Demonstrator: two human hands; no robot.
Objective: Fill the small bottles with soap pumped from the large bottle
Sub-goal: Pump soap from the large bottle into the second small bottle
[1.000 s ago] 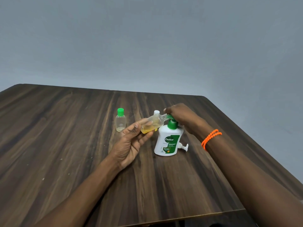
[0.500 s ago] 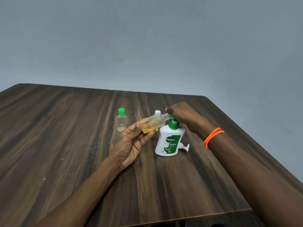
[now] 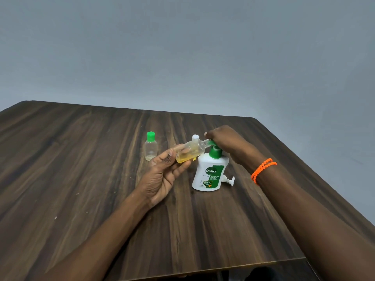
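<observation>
Holding the small clear plastic bottle (image 3: 187,152) tilted, your left hand (image 3: 162,175) grasps it; your right hand (image 3: 225,141) presses the white Dettol bottle's (image 3: 209,175) green pump (image 3: 214,151), fingers curled over it.

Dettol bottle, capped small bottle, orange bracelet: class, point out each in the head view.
Dettol bottle (image 3: 209,175), head view, on its green and white label.
Capped small bottle (image 3: 150,149), head view, on its clear body below the green cap.
Orange bracelet (image 3: 262,168), head view, on the beads across the right wrist.
</observation>
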